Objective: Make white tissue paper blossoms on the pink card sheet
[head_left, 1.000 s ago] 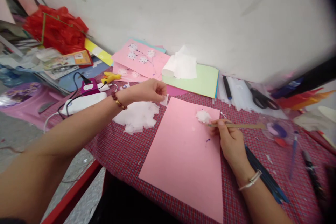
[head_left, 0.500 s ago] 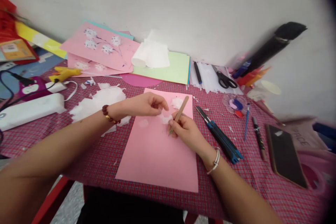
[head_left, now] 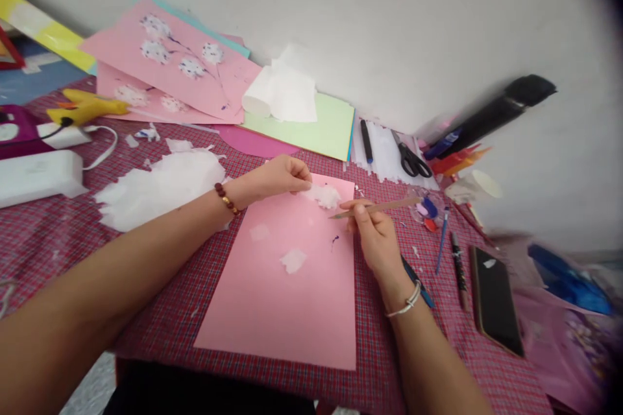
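Note:
My left hand (head_left: 288, 175) is closed in a pinch above the pink sheet (head_left: 272, 318), its fingertips on white tissue paper (head_left: 307, 193) beside a crumpled white tissue flower (head_left: 326, 196). A slim wooden stick (head_left: 389, 205) is gripped by my right hand (head_left: 372, 233). It lies nearly level, its narrow tip over the sheet just below the flower. A torn tissue scrap (head_left: 293, 260) rests mid-sheet, with a fainter pale patch (head_left: 259, 232) to its left. Near my right fingers is a small dark blue mark (head_left: 335, 239).
Left lie a tissue pile (head_left: 160, 188), a yellow glue gun (head_left: 85, 107) and a white power strip (head_left: 39, 176). Pink sheets with flowers (head_left: 170, 65) and a tissue roll (head_left: 282, 92) stand behind. Right are scissors (head_left: 413, 159), a paintbrush (head_left: 442, 240), a phone (head_left: 496, 298) and a partly covered cutter (head_left: 419, 282).
My right hand has moved right and tipped the stick from steep to nearly level. A tissue scrap now lies uncovered mid-sheet. My left fingers have closed beside the flower. The view has shifted.

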`<state>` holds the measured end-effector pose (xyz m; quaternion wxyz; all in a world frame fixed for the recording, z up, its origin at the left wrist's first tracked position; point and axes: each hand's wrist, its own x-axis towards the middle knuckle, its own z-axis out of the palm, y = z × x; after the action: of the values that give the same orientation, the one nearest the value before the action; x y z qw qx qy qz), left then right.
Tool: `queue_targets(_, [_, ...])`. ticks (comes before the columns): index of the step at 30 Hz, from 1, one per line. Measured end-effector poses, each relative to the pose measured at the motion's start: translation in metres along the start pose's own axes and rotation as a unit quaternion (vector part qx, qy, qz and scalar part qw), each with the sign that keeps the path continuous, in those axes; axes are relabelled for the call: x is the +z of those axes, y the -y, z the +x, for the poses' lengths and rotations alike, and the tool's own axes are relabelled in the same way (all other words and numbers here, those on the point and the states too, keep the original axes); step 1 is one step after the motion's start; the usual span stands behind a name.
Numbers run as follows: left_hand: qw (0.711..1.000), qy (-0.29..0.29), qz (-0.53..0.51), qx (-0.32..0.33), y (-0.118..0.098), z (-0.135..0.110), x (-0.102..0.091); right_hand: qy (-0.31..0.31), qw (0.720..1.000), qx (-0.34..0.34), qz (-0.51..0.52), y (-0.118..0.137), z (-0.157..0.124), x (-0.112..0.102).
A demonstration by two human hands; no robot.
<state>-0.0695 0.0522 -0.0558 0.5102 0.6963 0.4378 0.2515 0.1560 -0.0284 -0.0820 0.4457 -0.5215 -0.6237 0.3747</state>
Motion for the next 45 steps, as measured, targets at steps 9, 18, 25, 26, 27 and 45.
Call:
queue_targets(9, [0.999, -0.001, -0.032, 0.001, 0.011, 0.007, -0.004, -0.036, 0.997, -0.024, -0.056, -0.01, 0.0, 0.012])
queue_targets(18, [0.996, 0.076, 0.02, 0.046, 0.02, 0.014, 0.008, -0.066, 0.997, -0.015, -0.041, -0.012, 0.004, 0.012])
queue_targets(25, [0.989, 0.037, 0.117, 0.088, 0.012, 0.013, 0.026, -0.108, 0.994, -0.008, -0.001, -0.005, 0.001, 0.011])
queue_targets(26, [0.988, 0.035, 0.124, 0.083, 0.01, 0.013, 0.027, -0.126, 0.992, -0.017, 0.016, -0.002, -0.001, 0.01])
queue_targets(27, [0.988, 0.033, 0.13, 0.077, 0.008, 0.012, 0.028, -0.139, 0.989, -0.03, 0.032, 0.0, -0.003, 0.01])
queue_targets(45, [0.989, 0.015, 0.113, 0.099, 0.015, 0.015, 0.03, -0.008, 0.973, -0.112, -0.2, -0.01, -0.004, 0.018])
